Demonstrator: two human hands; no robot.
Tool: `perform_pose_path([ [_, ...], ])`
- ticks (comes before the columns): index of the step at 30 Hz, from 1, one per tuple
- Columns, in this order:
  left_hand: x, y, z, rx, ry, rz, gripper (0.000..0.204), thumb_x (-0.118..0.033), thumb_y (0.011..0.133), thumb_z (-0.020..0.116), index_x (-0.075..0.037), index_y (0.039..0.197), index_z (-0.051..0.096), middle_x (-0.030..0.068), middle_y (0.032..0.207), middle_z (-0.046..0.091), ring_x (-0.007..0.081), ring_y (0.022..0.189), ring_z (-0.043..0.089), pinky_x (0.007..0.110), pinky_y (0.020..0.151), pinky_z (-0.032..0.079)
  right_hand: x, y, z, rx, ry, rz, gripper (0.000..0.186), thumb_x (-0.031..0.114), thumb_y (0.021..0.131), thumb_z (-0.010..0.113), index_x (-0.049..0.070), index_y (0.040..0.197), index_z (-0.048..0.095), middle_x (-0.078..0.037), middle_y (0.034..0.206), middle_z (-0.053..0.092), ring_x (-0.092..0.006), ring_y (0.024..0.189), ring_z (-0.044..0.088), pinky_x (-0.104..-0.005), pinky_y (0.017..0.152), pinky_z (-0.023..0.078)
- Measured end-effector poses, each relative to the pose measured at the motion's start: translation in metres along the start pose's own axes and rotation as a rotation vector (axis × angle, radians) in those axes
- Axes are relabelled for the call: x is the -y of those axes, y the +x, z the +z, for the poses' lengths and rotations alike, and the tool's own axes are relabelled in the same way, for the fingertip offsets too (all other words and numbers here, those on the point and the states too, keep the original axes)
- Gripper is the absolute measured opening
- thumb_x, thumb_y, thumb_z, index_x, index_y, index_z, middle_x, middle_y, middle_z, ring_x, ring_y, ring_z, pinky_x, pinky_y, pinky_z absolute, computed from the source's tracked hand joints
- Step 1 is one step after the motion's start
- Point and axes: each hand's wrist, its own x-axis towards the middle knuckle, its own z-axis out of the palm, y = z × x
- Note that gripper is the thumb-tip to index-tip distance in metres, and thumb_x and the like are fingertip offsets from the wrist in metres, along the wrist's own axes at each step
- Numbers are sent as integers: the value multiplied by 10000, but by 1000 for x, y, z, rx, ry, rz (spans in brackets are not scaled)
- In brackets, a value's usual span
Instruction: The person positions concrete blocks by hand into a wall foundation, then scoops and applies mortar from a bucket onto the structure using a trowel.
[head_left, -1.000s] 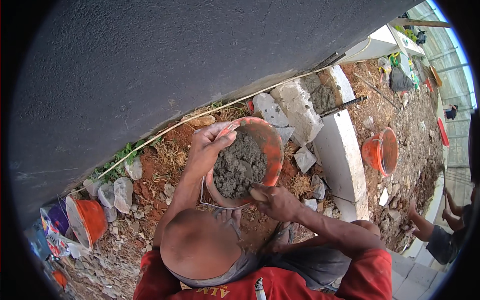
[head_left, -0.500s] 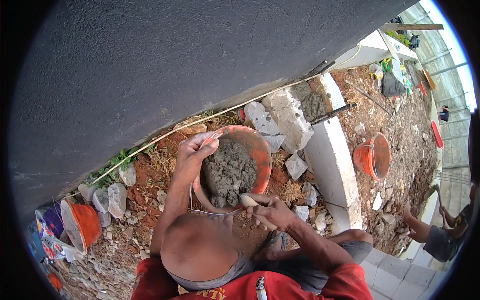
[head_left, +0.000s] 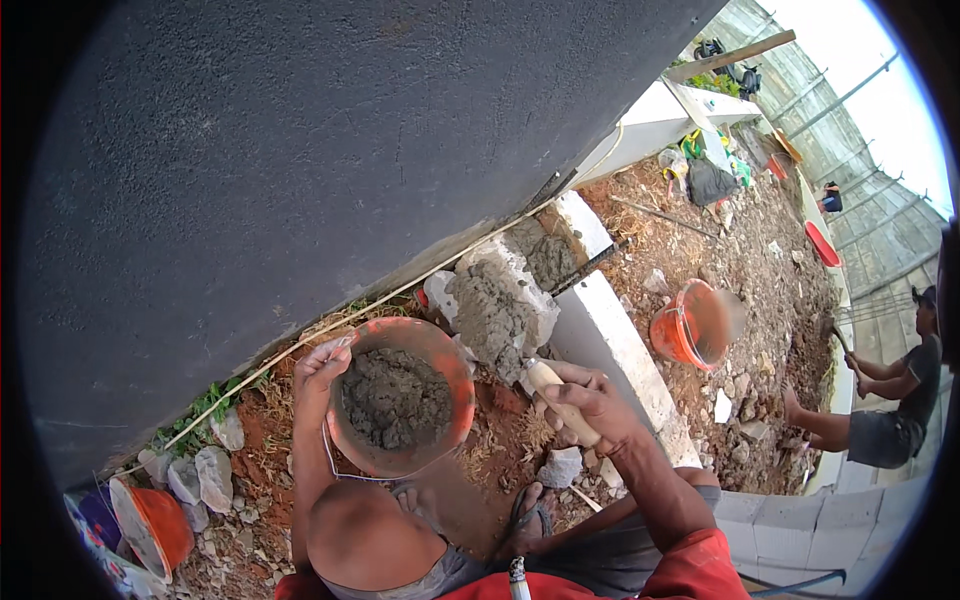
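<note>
My left hand is closed on the rim of an orange bucket, at its upper left. Wet grey mortar fills the lower part of the bucket, which stands on the ground before my knees. In my right hand is the pale wooden handle of a trowel, to the right of the bucket. The trowel points up toward a white block. A heap of fresh mortar is spread over that block's top. The trowel's blade is hard to make out against the mortar.
A dark rough wall rises along the far left. Another orange bucket stands to the right on rubble. An orange bucket lies tilted at the lower left. A co-worker holds a long-handled tool at the right.
My right hand has moved the trowel from inside the bucket over to the white block. Mortar now covers the block's top. The bucket, still held by my left hand, leans less toward me.
</note>
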Motion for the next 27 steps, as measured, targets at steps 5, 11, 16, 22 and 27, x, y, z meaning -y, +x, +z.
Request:
perform_pose_path([
  [5,1,0,-2,-2,-20,19,338,-133,918,724,31,1213,730,65,1132,734,139,1054,649,298,981,461,26,34,-30,-468,-602,-497,521,126,929,624,-16,1427,565,-95,891,694,-158,665,657,-310,522,523],
  [11,1,-3,-3,23,-41,33,341,-135,920,729,47,1208,724,44,1089,725,119,1010,639,286,948,463,38,100,-53,-942,-1423,-662,611,102,887,626,30,1480,498,-254,1048,653,-432,908,670,-494,828,544],
  [16,2,-2,-5,22,-62,-15,349,-149,924,726,41,1216,722,27,1071,714,110,992,623,280,943,455,25,62,-59,-975,-1314,-776,608,123,896,646,42,1479,497,-242,1201,624,-419,1018,666,-482,891,544],
  [22,1,-1,-5,34,-58,-14,362,-164,921,731,32,1224,720,21,1076,712,97,995,615,276,929,452,-20,55,-59,-663,-1370,-456,584,137,899,630,92,1472,523,-266,1126,630,-454,945,675,-516,872,557],
  [27,3,-4,-8,15,-63,11,359,-161,918,739,34,1219,720,17,1058,716,99,971,625,276,915,460,-66,92,-86,-647,-1456,-416,597,168,891,624,122,1478,527,-283,1101,647,-474,928,675,-509,872,558],
])
